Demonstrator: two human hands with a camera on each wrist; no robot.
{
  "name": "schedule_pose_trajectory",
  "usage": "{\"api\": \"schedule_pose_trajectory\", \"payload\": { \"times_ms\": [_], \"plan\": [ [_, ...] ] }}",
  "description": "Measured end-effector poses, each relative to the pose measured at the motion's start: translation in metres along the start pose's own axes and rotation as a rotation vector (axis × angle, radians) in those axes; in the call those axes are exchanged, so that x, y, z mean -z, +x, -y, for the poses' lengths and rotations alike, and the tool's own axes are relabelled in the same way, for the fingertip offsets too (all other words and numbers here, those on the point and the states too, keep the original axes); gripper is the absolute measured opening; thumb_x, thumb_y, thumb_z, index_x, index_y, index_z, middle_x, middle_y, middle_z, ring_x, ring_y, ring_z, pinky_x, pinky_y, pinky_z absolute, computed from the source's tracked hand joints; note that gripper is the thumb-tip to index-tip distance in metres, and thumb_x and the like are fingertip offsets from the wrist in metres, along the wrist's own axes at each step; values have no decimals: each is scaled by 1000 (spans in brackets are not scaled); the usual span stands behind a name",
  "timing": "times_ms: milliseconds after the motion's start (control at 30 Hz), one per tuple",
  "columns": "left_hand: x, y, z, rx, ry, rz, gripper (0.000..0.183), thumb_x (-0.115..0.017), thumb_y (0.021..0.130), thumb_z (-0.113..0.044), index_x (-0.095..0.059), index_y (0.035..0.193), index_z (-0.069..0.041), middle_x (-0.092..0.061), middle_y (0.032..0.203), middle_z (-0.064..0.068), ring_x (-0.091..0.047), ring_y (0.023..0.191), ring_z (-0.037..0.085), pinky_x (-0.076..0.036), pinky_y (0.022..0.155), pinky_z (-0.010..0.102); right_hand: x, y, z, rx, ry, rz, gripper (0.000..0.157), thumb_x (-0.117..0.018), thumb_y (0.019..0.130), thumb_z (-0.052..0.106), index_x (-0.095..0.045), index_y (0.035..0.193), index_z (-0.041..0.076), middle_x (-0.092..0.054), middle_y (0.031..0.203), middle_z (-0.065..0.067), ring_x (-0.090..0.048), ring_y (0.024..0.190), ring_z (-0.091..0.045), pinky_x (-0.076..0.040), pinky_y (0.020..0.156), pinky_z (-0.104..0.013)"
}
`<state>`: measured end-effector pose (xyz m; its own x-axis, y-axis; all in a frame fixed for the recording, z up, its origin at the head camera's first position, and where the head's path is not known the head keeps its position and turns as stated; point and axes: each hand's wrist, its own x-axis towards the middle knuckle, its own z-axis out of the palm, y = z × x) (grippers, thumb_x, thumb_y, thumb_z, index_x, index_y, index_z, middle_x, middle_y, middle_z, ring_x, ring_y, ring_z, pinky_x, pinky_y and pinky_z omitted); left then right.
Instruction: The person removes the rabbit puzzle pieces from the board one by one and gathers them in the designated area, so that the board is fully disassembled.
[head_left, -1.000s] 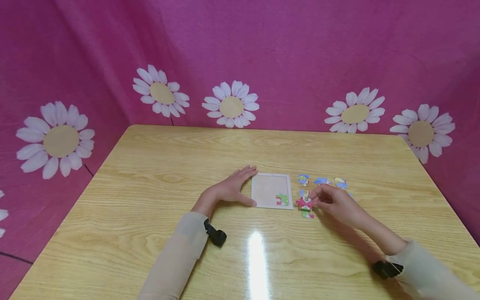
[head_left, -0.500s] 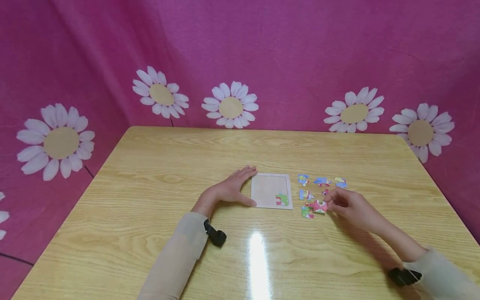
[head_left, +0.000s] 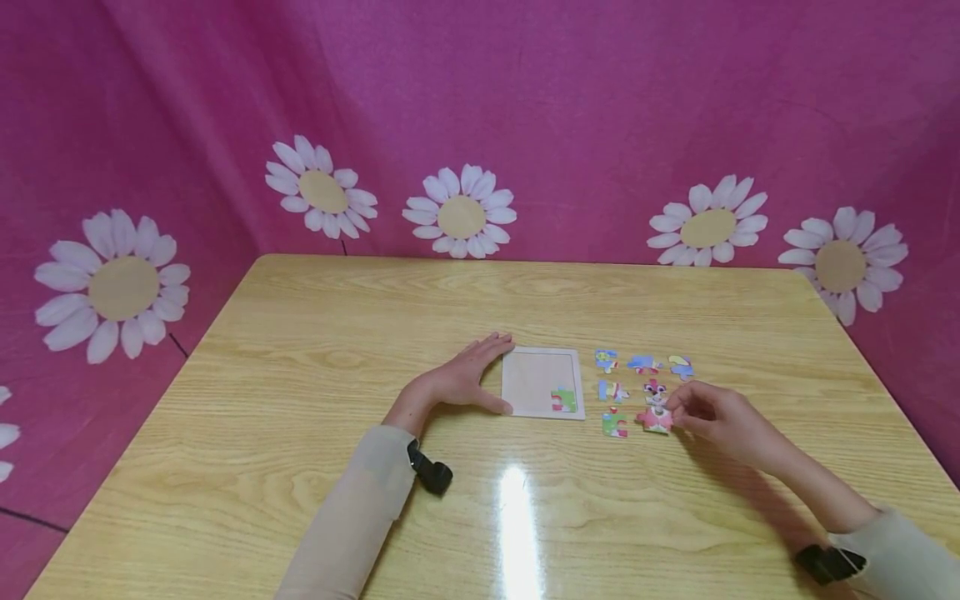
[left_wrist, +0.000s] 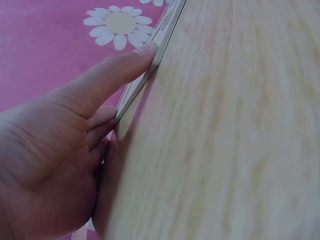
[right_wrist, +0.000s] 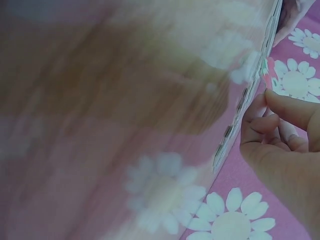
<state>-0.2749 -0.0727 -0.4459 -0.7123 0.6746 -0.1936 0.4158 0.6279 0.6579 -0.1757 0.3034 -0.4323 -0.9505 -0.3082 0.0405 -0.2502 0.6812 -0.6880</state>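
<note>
My right hand (head_left: 723,421) pinches a pink-and-white jigsaw piece (head_left: 657,420) between thumb and forefinger; in the right wrist view the piece (right_wrist: 269,72) stands out tilted at the fingertips. Whether it touches the table cannot be seen. Just beyond it lies a piece with a cartoon face (head_left: 655,392). My left hand (head_left: 461,377) rests at the left side of a square puzzle tray (head_left: 581,379), thumb and fingers spread to its two left corners. In the left wrist view the thumb (left_wrist: 112,75) lies on the tray's edge. A green jigsaw piece (head_left: 567,400) sits in the tray's near right corner.
Several loose pieces lie right of the tray: a green one (head_left: 614,424), a blue one (head_left: 613,390), another blue one (head_left: 645,363) and a yellow-and-blue one (head_left: 681,366). The wooden table (head_left: 360,317) meets a pink flowered curtain (head_left: 570,125) behind.
My right hand has moved right and slightly nearer with the pink-and-white piece, from beside the tray to below the face piece, uncovering other pieces. My left hand has stayed put.
</note>
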Motion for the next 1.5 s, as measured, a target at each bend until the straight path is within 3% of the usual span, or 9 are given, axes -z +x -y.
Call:
{"api": "schedule_pose_trajectory", "payload": {
  "times_ms": [533,1267,1500],
  "plan": [
    [0,-1,0,0,-2,-6,98,-78,80,-37,-21,157,-13,-11,167,2,1,156,21,-2,128,44,2,-3,-6,15,18,41,6,-62,90,-6,-63,95,-2,-61,83,-1,-50,73,5,-48,59,-17],
    [0,-1,0,3,-15,-4,98,-78,81,-38,-21,157,-13,-11,167,2,1,156,22,-3,128,46,0,-1,-11,5,-22,105,7,-61,92,-2,-64,98,-2,-62,88,-2,-48,76,7,-47,62,-16],
    [1,-1,0,3,-15,1,98,-78,81,-38,-20,157,-14,-10,167,2,1,156,22,-1,128,45,1,0,-10,80,1,61,9,-61,91,-6,-62,99,-2,-61,87,-3,-51,74,6,-49,60,-17]
  ]
}}
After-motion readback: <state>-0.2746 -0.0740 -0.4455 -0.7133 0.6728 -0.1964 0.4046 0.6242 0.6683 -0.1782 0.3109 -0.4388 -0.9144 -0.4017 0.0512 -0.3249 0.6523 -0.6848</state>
